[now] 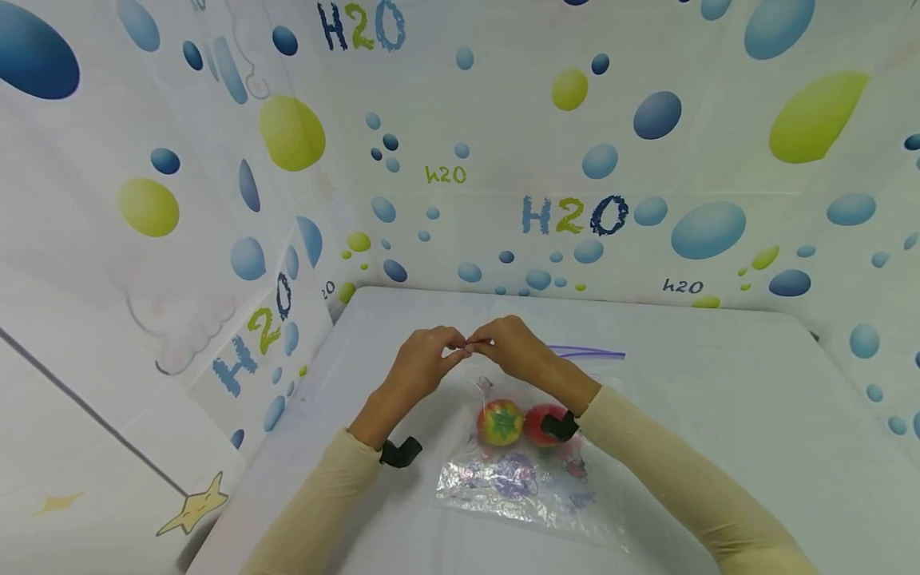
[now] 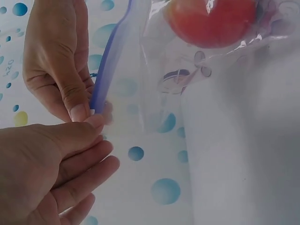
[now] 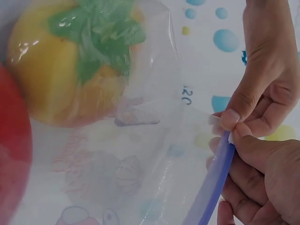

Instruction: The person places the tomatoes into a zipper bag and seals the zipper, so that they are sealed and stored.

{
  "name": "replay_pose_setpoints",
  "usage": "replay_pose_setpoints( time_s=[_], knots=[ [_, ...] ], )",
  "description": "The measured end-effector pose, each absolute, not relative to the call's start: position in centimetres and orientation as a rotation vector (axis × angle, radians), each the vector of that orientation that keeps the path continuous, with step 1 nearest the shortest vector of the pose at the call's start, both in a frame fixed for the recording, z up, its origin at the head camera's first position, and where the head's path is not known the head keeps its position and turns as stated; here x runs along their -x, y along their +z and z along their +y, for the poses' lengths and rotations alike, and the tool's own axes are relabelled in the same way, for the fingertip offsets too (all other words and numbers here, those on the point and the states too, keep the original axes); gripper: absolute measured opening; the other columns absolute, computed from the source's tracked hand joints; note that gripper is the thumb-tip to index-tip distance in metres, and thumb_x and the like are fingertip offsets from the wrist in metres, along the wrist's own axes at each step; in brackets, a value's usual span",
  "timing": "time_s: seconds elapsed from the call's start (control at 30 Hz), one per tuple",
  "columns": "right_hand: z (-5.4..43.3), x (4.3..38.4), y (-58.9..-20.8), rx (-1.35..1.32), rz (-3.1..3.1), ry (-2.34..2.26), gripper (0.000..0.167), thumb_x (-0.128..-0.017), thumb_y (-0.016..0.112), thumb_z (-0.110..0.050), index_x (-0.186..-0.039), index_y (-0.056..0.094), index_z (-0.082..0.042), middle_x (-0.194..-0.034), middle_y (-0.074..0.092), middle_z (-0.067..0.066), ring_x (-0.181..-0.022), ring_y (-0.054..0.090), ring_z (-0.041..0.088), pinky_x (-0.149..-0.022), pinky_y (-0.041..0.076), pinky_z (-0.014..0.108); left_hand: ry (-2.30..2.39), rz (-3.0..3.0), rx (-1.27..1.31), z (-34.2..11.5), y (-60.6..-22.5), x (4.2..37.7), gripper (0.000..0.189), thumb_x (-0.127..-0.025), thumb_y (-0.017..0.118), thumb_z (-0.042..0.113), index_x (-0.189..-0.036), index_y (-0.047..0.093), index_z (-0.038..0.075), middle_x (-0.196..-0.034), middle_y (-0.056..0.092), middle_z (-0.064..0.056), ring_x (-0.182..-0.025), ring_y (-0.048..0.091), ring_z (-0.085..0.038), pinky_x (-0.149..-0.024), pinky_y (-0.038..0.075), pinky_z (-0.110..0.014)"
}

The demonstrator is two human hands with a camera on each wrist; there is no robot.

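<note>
A clear printed zip bag [image 1: 604,519] lies on the table with its purple zip strip [image 1: 611,354] along the far edge. My left hand [image 1: 424,359] pinches the strip's left end between thumb and forefinger. Right beside it, my right hand [image 1: 512,345] pinches the same end, where a small white piece [image 3: 230,138] sits on the strip. Inside the bag are a yellow-and-red round fruit or vegetable [image 1: 499,423] with a green star-shaped top and a red round one [image 2: 213,23]. The right wrist strap partly covers the red one in the head view.
The white table [image 1: 747,399] extends to both sides of the bag. A white sheet [image 1: 496,168] with blue and green spots and H2O lettering hangs behind and at the left. Black straps [image 1: 401,453] are at both wrists.
</note>
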State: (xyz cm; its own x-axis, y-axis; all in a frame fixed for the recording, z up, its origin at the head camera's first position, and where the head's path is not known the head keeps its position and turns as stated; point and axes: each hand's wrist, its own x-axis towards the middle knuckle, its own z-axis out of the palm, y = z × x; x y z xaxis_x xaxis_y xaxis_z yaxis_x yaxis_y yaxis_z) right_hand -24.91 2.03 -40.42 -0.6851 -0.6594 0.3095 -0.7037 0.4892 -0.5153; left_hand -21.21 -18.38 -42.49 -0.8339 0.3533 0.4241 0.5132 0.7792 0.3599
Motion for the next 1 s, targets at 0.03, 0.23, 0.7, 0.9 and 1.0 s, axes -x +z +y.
replay_pose_setpoints(
  time_s=[0.03, 0.23, 0.7, 0.9, 1.0],
  knots=[
    [2.08, 24.92, -40.38, -1.219, -2.650, 0.974, 0.016, -0.099, 0.073, -0.009, -0.111, 0.083, -0.003, -0.107, 0.082, 0.008, -0.102, 0.078, 0.023, -0.090, 0.061, 0.034, -0.659, -2.628, 0.692, -18.37, -42.32, 21.24, 0.012, -0.097, 0.078, 0.019, -0.103, 0.077, 0.008, -0.101, 0.080, -0.007, -0.095, 0.076, -0.028, -0.084, 0.061, -0.043],
    [2.25, 24.96, -40.42, -1.252, -2.648, 1.003, 0.016, -0.099, 0.073, -0.010, -0.110, 0.083, -0.005, -0.105, 0.082, 0.006, -0.099, 0.078, 0.020, -0.089, 0.061, 0.034, -0.653, -2.588, 0.812, -18.51, -41.64, 21.45, 0.007, -0.095, 0.080, 0.016, -0.096, 0.077, 0.009, -0.095, 0.081, -0.004, -0.089, 0.077, -0.023, -0.079, 0.061, -0.039],
    [2.23, 24.99, -40.74, -1.318, -2.591, 0.846, 0.010, -0.098, 0.074, -0.010, -0.104, 0.082, -0.007, -0.101, 0.082, 0.005, -0.095, 0.078, 0.020, -0.087, 0.062, 0.038, -0.697, -2.605, 1.001, -19.01, -41.57, 21.92, 0.004, -0.099, 0.073, 0.010, -0.096, 0.073, 0.010, -0.102, 0.080, -0.006, -0.096, 0.077, -0.024, -0.082, 0.061, -0.041],
    [2.43, 24.80, -40.78, -1.362, -2.533, 0.743, 0.010, -0.099, 0.074, -0.013, -0.103, 0.081, -0.008, -0.099, 0.082, 0.003, -0.091, 0.078, 0.017, -0.084, 0.062, 0.032, -0.798, -2.606, 1.074, -19.29, -41.82, 22.09, 0.006, -0.100, 0.071, 0.004, -0.097, 0.068, 0.008, -0.104, 0.078, -0.008, -0.103, 0.076, -0.027, -0.087, 0.060, -0.047],
    [2.69, 24.75, -40.79, -1.384, -2.523, 0.733, 0.010, -0.099, 0.074, -0.014, -0.104, 0.081, -0.008, -0.100, 0.082, 0.002, -0.091, 0.078, 0.016, -0.083, 0.061, 0.031, -0.825, -2.615, 1.094, -19.34, -41.97, 22.11, 0.007, -0.101, 0.070, 0.004, -0.098, 0.066, 0.009, -0.104, 0.077, -0.008, -0.102, 0.074, -0.025, -0.087, 0.059, -0.048]
  ],
)
